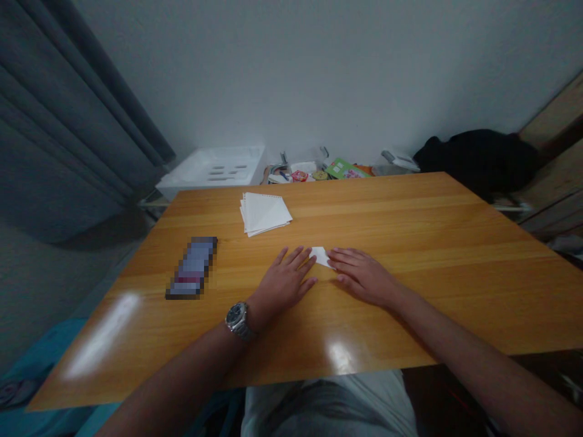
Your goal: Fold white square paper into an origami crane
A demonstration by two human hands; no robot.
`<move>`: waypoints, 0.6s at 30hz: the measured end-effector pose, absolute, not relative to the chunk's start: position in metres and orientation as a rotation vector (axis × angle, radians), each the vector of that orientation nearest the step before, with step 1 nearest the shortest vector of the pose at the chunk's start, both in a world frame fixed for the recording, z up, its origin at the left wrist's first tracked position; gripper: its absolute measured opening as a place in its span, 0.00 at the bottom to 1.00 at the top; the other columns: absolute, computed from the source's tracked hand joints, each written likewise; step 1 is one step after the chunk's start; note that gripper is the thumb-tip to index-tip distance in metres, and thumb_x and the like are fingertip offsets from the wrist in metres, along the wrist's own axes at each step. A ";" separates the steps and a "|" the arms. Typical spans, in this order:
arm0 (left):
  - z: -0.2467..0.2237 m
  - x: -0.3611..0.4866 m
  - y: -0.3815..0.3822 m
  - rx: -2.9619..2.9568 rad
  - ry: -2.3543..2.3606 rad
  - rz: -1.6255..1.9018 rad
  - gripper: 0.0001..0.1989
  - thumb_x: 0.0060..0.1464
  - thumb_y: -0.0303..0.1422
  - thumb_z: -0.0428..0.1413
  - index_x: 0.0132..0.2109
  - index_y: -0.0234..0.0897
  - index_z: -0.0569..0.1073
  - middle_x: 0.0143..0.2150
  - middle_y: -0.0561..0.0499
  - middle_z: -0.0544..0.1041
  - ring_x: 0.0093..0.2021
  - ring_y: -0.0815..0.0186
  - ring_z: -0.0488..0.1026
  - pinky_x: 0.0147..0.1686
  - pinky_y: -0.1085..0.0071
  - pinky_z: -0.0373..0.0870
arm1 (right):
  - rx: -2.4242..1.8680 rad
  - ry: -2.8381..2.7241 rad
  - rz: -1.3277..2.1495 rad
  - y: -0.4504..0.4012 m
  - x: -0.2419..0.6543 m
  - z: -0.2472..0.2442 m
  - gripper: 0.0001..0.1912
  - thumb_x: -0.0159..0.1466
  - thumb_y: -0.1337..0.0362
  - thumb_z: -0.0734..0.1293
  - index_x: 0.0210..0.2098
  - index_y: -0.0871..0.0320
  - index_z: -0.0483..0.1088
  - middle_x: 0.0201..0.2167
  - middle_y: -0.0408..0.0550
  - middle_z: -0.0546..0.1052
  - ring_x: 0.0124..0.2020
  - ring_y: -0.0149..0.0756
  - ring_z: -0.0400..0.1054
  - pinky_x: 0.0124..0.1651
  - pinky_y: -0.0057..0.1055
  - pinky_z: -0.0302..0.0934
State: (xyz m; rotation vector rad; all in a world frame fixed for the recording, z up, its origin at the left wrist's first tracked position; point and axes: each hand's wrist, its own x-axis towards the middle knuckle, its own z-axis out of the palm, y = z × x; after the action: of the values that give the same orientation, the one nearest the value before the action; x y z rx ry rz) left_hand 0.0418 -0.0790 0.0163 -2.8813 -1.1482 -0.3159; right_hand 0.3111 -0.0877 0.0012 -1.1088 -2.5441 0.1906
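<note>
On the far left, the view is edged by a grey curtain (82, 91), and next to it, behind the worktop (410, 218), a white tray (232, 156) is seen. Onto the worktop: a phone (192, 270) is laid toward the left side, its screen blurred out. Right of it and farther back, a stack of white sheets (265, 212) is slightly fanned, well apart from both hands. Here comes the left hand (286, 279), a metal watch (237, 318) worn at the wrist: it is held palm down, fingers stretched and spread, nothing clenched, fingertips set at the left edge of the paper. And there it is, the small white piece of paper (320, 255), laid flat right between the two hands, beyond the thumbs, its right end partly covered. Then the right hand (364, 276): also turned palm down, unclenched, its fingertips rested on that right end, the thumb kept off the paper. Behind the worktop a green booklet (345, 169) is seen, and at far right a black heap (478, 158) is piled.
</note>
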 end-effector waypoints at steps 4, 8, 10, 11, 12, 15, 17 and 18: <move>0.019 0.044 -0.079 -2.896 -1.170 -0.312 0.25 0.71 0.41 0.42 0.66 0.32 0.65 0.66 0.42 0.69 0.65 0.57 0.64 0.67 0.59 0.57 | -1.073 -2.569 0.206 -0.089 0.309 0.002 0.22 0.72 0.55 0.60 0.61 0.57 0.69 0.66 0.57 0.67 0.67 0.48 0.60 0.68 0.53 0.54; 0.017 0.045 -0.081 -2.909 -1.169 -0.315 0.26 0.71 0.43 0.43 0.68 0.35 0.62 0.68 0.43 0.66 0.67 0.57 0.62 0.68 0.58 0.55 | -1.064 -2.589 0.209 -0.089 0.307 0.002 0.22 0.73 0.55 0.60 0.61 0.56 0.69 0.65 0.57 0.68 0.67 0.46 0.61 0.69 0.52 0.53; 0.015 0.044 -0.082 -2.918 -1.150 -0.298 0.26 0.71 0.44 0.43 0.69 0.39 0.61 0.69 0.43 0.64 0.68 0.56 0.61 0.68 0.55 0.53 | -1.051 -2.582 0.209 -0.089 0.307 0.001 0.22 0.72 0.55 0.61 0.62 0.56 0.68 0.64 0.56 0.69 0.66 0.47 0.62 0.68 0.52 0.54; 0.015 0.044 -0.083 -2.921 -1.142 -0.290 0.26 0.71 0.44 0.43 0.69 0.41 0.61 0.70 0.44 0.64 0.69 0.56 0.60 0.68 0.54 0.53 | -1.048 -2.577 0.211 -0.090 0.307 0.001 0.23 0.72 0.55 0.61 0.62 0.55 0.68 0.64 0.56 0.70 0.66 0.47 0.62 0.68 0.52 0.55; 0.014 0.044 -0.083 -2.921 -1.138 -0.285 0.25 0.71 0.45 0.43 0.69 0.42 0.61 0.70 0.44 0.63 0.69 0.56 0.60 0.68 0.53 0.53 | -1.051 -2.572 0.218 -0.090 0.307 0.001 0.23 0.72 0.55 0.61 0.63 0.55 0.68 0.64 0.55 0.70 0.65 0.47 0.63 0.67 0.52 0.55; 0.016 0.044 -0.084 -2.920 -1.143 -0.289 0.25 0.71 0.45 0.43 0.69 0.43 0.62 0.70 0.44 0.62 0.70 0.56 0.59 0.68 0.53 0.52 | -1.063 -2.557 0.252 -0.090 0.307 0.001 0.23 0.72 0.55 0.61 0.63 0.54 0.68 0.63 0.54 0.71 0.64 0.47 0.65 0.66 0.52 0.57; 0.017 0.045 -0.084 -2.933 -1.141 -0.291 0.25 0.71 0.45 0.43 0.68 0.42 0.62 0.70 0.45 0.63 0.69 0.56 0.60 0.68 0.55 0.53 | -1.059 -2.552 0.278 -0.089 0.307 0.002 0.22 0.72 0.55 0.60 0.62 0.54 0.68 0.62 0.54 0.72 0.63 0.46 0.66 0.66 0.52 0.58; 0.018 0.046 -0.084 -2.940 -1.141 -0.291 0.25 0.71 0.44 0.43 0.68 0.41 0.62 0.70 0.45 0.64 0.69 0.57 0.61 0.68 0.56 0.54 | -1.052 -2.550 0.293 -0.088 0.307 0.004 0.22 0.72 0.55 0.60 0.62 0.54 0.69 0.62 0.53 0.73 0.62 0.46 0.67 0.66 0.51 0.58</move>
State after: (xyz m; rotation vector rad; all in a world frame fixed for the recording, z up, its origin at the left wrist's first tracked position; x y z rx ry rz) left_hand 0.0457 -0.0843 0.0176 -2.9403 -1.1405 -0.2911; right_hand 0.3068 -0.0883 0.0036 -1.0523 -2.5504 0.2927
